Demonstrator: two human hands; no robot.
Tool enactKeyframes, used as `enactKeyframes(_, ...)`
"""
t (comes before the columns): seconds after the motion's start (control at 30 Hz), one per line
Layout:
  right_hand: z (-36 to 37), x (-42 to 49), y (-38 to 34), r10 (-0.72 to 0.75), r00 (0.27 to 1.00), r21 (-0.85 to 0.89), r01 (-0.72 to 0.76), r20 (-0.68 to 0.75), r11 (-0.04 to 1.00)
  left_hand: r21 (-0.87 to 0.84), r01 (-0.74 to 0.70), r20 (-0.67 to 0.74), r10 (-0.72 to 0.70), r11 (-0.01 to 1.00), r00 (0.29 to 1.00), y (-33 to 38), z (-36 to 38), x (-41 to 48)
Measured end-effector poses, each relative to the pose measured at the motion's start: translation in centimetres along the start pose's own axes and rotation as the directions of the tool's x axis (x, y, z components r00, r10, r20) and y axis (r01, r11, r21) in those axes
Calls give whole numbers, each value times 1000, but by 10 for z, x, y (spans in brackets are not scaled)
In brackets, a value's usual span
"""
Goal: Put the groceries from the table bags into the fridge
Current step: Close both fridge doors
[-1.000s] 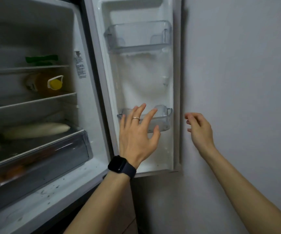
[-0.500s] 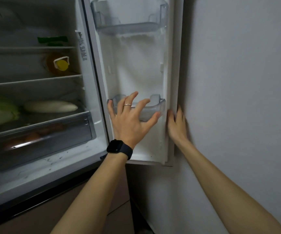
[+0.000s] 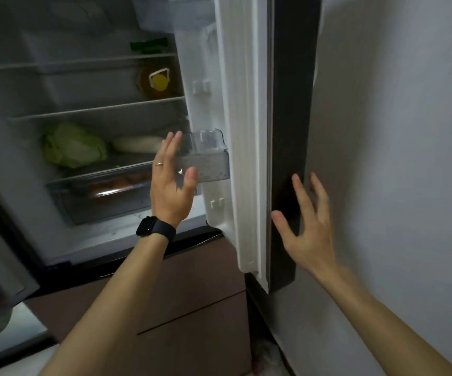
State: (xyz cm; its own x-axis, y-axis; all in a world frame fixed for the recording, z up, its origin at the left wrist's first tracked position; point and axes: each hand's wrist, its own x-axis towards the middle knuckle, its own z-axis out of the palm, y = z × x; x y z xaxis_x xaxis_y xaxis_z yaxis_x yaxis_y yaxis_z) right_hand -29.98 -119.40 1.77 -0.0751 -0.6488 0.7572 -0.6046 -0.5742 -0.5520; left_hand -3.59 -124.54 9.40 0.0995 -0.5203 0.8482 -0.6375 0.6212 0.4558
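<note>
At the open fridge [image 3: 89, 240], both hands are empty beside its door [image 3: 242, 118]

Nearest, the right hand [image 3: 307, 226] hangs with fingers spread and loose over the door's dark outer face, holding nothing; whether it touches cannot be told. The left hand [image 3: 169, 183], a black watch [image 3: 151, 226] on its wrist, is flat with straight fingers just in front of the clear door bin [image 3: 211, 158], thumb at its front, gripping nothing. Farther in, a cabbage [image 3: 74, 146] and a white radish [image 3: 138, 143] lie on the lowest shelf above the drawer [image 3: 102, 191], a yellow-capped bottle [image 3: 157, 82] on the next shelf, a green packet [image 3: 149, 46] higher up
</note>
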Motion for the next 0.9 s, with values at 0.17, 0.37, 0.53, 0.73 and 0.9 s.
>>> enactKeyframes(0.17,45,-15,-35,8,991,224,-38,133,974,-89,252,-7,-253,964,967,-9,-48,-11)
enactKeyframes(0.37,105,-22,-68,-127,982,89,115,140,989,-111,398,-132,-410,911,902,2,-84,-14)
enactKeyframes(0.53,152,-20,-81,-172,967,10,173,189,985,-94,245,-166,-258,965,952,18,-86,-17)
enactKeyframes(0.73,200,-6,-89,-244,914,-48,273,324,961,-36,279,-122,-281,960,952,-1,-82,-1)
enactKeyframes(0.9,232,8,-84,-280,868,-155,369,410,917,-66,379,-62,-382,923,922,-40,-104,18)
